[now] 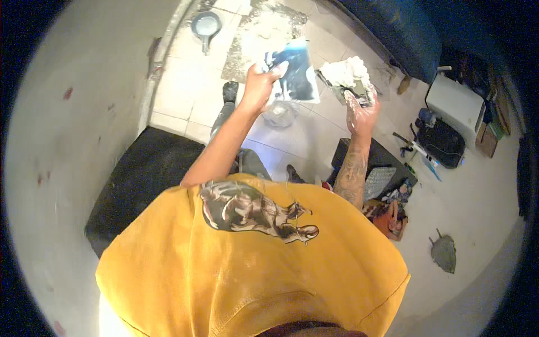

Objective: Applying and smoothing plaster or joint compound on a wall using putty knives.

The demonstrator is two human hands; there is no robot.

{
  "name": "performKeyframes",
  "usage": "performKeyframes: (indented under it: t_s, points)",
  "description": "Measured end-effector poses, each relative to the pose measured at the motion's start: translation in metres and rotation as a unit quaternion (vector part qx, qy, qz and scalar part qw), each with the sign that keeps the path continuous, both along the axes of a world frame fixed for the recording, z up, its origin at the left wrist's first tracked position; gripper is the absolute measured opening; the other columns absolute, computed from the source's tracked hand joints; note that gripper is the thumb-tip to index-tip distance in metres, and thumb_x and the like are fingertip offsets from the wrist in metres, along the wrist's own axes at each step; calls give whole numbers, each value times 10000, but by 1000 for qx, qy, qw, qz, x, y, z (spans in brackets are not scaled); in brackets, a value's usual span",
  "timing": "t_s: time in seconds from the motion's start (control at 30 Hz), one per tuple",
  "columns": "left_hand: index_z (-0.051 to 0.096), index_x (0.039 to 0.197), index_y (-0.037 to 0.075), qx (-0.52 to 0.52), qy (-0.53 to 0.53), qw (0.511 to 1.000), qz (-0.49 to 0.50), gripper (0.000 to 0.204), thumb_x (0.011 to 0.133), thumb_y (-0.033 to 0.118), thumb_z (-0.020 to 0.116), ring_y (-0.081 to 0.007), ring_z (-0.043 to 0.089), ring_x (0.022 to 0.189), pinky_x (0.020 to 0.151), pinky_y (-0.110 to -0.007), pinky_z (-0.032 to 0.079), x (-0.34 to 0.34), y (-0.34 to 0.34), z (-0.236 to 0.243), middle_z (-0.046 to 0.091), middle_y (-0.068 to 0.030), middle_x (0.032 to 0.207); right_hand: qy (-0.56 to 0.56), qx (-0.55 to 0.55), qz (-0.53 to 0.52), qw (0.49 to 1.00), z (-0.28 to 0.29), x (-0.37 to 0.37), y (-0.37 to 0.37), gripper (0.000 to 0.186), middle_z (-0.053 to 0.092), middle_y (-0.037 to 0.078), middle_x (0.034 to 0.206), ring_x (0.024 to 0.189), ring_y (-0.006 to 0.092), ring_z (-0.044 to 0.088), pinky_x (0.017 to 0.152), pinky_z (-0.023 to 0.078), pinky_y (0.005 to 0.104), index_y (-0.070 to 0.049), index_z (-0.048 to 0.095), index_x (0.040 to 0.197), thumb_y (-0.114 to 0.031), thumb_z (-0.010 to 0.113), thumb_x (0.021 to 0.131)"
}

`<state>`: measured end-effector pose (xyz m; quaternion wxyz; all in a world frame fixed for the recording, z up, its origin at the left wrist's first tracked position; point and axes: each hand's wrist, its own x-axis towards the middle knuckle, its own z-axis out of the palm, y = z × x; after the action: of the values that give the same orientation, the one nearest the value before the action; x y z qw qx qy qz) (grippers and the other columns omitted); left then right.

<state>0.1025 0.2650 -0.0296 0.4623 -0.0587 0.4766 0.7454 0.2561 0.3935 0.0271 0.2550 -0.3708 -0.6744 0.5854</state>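
Two bare forearms rise out of your yellow shirt, well apart at the elbows and drawing closer at the hands. Your left hand is closed on the lower left edge of a flat blue-and-white plastering board, thumb over the rim, holding it tilted up in front of you. Your right hand, smeared white, grips the handle of a trowel whose blade carries a heap of white plaster; that heap sits just beside the board's right edge, but you cannot tell whether they touch. Below your right forearm lies a dark box with a ribbed grey pad and some orange and red clutter next to it. At your left stands a black block against the pale wall. Further right on the tiled floor are a black bag, a white case and a grey leaf-shaped scrap. Beyond your hands a patch of dried plaster spreads over the tiles, and a small grey pan sits near the far edge.
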Motion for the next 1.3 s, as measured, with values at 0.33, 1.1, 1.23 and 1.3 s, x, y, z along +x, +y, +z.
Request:
performKeyframes:
  t_s: [0.33,1.1,1.23,1.3]
  points:
    - [496,863,-3,37,-5,999,-3,170,701,-7,444,-162,549,660,594,-290,465,65,-69,170,555,-74,773,43,319,202,925,105,49,-100,451,445,161,1007,987,312,421,840,347,350,-25,437,953,50,527,517]
    - [434,927,-74,13,-58,997,53,213,750,17,359,-251,528,807,721,-345,454,85,-135,159,503,-166,883,-12,154,204,967,97,58,-1,528,512,110,972,863,223,489,754,397,314,-35,360,1128,-43,547,634]
    - [397,991,-104,38,-56,996,63,292,778,60,285,-282,513,881,798,-365,424,81,-143,148,482,-215,975,-36,134,149,979,5,110,153,531,502,116,988,885,223,476,775,380,313,-34,364,1127,-54,559,633]
    - [423,958,-87,112,-126,986,-10,245,758,11,320,-284,520,854,766,-378,435,100,-96,145,498,-188,933,-119,183,54,974,19,242,266,534,495,120,1000,900,223,467,789,369,311,-33,366,1126,-62,567,633]
